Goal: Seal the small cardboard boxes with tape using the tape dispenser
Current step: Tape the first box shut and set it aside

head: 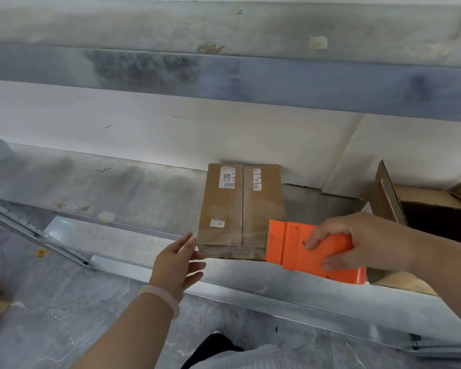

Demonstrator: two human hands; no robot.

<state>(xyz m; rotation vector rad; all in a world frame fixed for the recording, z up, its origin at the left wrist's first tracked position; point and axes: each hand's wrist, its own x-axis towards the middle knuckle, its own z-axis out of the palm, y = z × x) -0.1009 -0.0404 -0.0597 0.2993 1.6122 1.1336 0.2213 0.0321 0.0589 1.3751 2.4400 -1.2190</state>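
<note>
Gripping orange plastic tape dispenser (pixel 298 249) with right hand (pixel 357 241), fingers curled round its body, front edge against near right corner of small brown cardboard box (pixel 240 209); left hand (pixel 176 262) straight-fingered, fingertips touching box's near left corner; box lying on grey metal shelf (pixel 117 187), open brown carton (pixel 423 198) just right.

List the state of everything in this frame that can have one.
small cardboard box: flaps shut, lying flat on the bench; glossy tape seems to cross its near end.
tape dispenser: held, front edge at the small box's near right corner.
left hand: fingers straight, at the small box's near left corner.
right hand: grips the tape dispenser.
large cardboard box: open, flaps up.
</note>
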